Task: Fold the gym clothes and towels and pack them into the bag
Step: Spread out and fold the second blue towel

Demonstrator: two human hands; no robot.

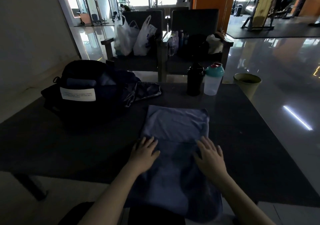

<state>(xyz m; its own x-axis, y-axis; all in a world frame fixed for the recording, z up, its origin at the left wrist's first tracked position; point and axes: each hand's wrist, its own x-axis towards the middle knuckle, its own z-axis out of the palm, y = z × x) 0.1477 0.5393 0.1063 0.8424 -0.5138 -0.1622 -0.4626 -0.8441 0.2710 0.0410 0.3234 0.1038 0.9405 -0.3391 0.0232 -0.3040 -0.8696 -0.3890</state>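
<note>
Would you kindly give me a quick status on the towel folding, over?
Left hand and right hand pressing flat on blue towel. Far end folded over. Black bag far left, nothing between.

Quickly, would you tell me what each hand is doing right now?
Left hand: open, resting flat on the towel.
Right hand: open, also flat on it.

Table (pixel 69 138): towel (pixel 174 124), bag (pixel 81 86), clothes (pixel 143 89), shaker (pixel 212 82), bottle (pixel 194 81)

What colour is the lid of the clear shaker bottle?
Teal, with a red cap on top; head view shows the lid.
</note>
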